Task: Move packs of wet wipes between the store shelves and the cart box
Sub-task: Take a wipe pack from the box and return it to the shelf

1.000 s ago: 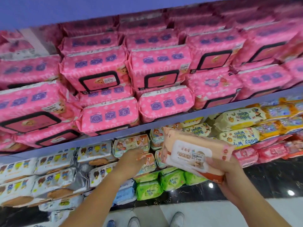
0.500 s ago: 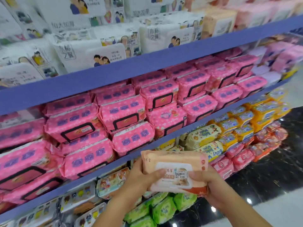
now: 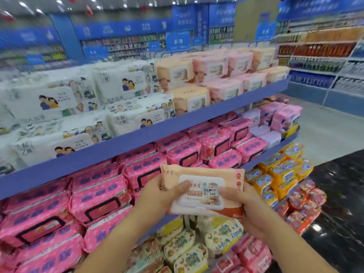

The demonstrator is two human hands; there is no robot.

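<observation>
– Peach pack (image 3: 202,191) of wipes, level with the pink packs (image 3: 98,196): left hand (image 3: 155,196) grips one end, thumb on the lid; right hand (image 3: 243,203) grips the other.
– Where should it go?
– Likely the matching peach stack (image 3: 189,97) on the top shelf. Raise it flat, clear of the blue shelf edge (image 3: 137,138); open floor (image 3: 325,134) lies rightward.

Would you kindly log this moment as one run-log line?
wipes pack: peach, held before shelves | left hand: grips its left end | right hand: grips its right end | top shelf: similar peach packs
</observation>
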